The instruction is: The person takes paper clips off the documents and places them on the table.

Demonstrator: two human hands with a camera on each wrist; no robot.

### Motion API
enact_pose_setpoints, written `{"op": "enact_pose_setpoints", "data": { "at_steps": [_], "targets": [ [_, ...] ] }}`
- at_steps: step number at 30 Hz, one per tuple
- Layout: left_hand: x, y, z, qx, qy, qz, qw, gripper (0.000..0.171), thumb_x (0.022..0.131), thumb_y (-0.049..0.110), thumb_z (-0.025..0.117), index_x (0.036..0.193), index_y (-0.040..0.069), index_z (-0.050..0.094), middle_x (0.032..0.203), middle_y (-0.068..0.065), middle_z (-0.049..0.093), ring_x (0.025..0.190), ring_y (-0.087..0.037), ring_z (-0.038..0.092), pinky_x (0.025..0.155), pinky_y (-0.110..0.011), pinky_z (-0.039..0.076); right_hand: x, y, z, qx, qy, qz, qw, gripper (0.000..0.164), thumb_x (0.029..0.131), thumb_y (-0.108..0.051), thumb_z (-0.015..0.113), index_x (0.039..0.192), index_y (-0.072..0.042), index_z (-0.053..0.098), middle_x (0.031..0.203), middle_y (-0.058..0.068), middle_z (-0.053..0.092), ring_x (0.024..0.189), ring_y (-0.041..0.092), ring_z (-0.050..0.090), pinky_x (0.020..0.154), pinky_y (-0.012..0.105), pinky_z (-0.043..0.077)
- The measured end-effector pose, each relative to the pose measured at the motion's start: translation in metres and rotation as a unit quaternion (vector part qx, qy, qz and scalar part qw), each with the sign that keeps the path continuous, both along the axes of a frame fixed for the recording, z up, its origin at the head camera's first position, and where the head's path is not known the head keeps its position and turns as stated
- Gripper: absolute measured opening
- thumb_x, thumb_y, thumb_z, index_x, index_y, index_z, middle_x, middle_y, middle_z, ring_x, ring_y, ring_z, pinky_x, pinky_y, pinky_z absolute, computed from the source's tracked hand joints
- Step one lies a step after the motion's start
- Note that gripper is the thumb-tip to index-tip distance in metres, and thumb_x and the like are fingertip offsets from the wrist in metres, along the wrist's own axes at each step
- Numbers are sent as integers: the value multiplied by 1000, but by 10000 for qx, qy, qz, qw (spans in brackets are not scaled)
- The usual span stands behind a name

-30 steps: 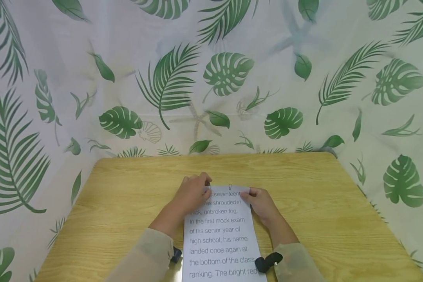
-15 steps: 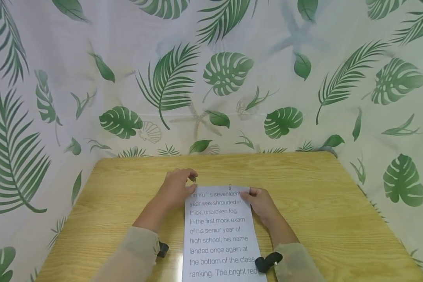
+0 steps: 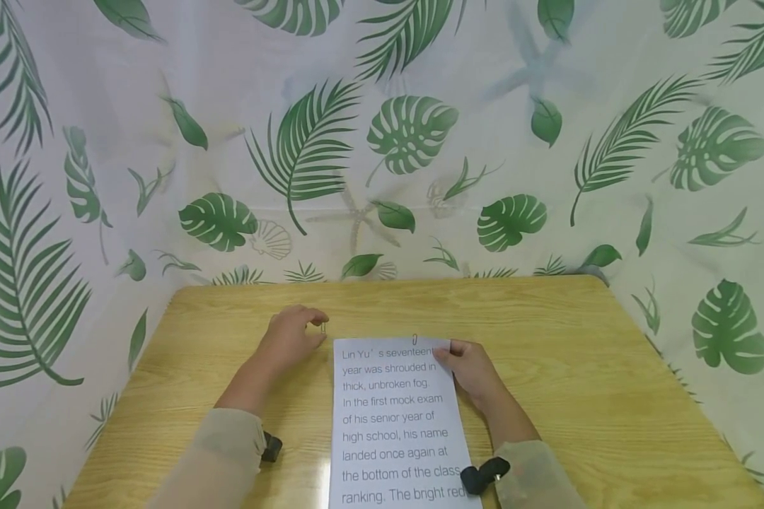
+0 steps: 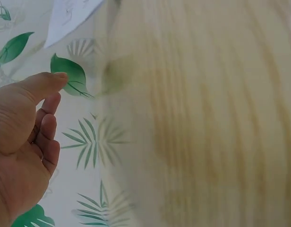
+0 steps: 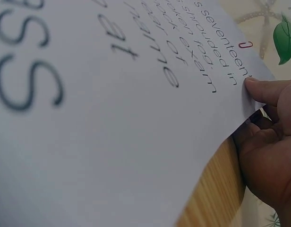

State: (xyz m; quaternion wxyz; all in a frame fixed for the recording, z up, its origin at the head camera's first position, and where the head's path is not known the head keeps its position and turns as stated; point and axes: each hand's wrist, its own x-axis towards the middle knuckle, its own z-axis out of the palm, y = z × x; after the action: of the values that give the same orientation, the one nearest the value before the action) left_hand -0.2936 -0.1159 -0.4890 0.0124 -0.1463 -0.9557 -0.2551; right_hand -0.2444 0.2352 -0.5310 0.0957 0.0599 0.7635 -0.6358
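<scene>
Printed white paper (image 3: 391, 417) lies in front of me, running off the lower edge of the head view. My right hand (image 3: 474, 364) pinches its upper right corner, thumb on the printed side, as the right wrist view confirms. One paper clip (image 3: 414, 339) sits on the paper's top edge and looks reddish in the right wrist view. Left of the paper and apart from it, my left hand (image 3: 289, 336) pinches a second small paper clip (image 3: 323, 328) between thumb and finger. That clip cannot be made out in the left wrist view, where thumb and curled fingers show.
The wood-grain table (image 3: 586, 367) spreads around the paper on both sides. Behind it hangs a white curtain (image 3: 433, 233) printed with green leaves. A dark wrist camera (image 3: 484, 475) on the right sleeve overlaps the paper's right edge.
My left hand has moved left, away from the paper's top edge, taking the left paper clip off with it. The printed first line is uncovered. The right hand has stayed put.
</scene>
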Motion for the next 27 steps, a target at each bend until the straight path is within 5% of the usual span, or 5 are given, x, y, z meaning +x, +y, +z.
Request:
{"op": "enact_pose_setpoints", "data": {
  "at_steps": [8,11,20,27],
  "targets": [
    [-8,-16,-20,138,-620,53,9980,32,102,20,77,132,12,75,127,-9,77,125,-33,68,114,-54,52,1,0,2,82,13,0,10000,30,110,-18,63,133,-1,73,121,14,81,101,17,78,84,25,60],
    [-9,-20,-24,107,-711,47,9974,30,101,21,77,130,13,76,125,-7,77,123,-31,69,114,-56,49,1,0,1,66,2,5,10000,30,110,-18,63,133,-1,73,121,14,81,101,18,78,83,25,61],
    [-9,-21,-22,-334,-731,98,9967,30,101,24,78,129,16,79,129,-5,80,130,-35,69,118,-73,38,1,0,1,82,19,-2,10000,29,110,-17,63,131,-1,74,118,13,81,98,17,78,81,25,61],
    [-9,-21,-20,-426,-765,117,9961,37,101,27,78,137,15,76,132,-7,78,134,-37,67,117,-72,39,0,0,-2,88,25,0,10000,29,110,-16,63,132,-1,74,119,14,81,99,17,78,81,25,61]
  ]
}}
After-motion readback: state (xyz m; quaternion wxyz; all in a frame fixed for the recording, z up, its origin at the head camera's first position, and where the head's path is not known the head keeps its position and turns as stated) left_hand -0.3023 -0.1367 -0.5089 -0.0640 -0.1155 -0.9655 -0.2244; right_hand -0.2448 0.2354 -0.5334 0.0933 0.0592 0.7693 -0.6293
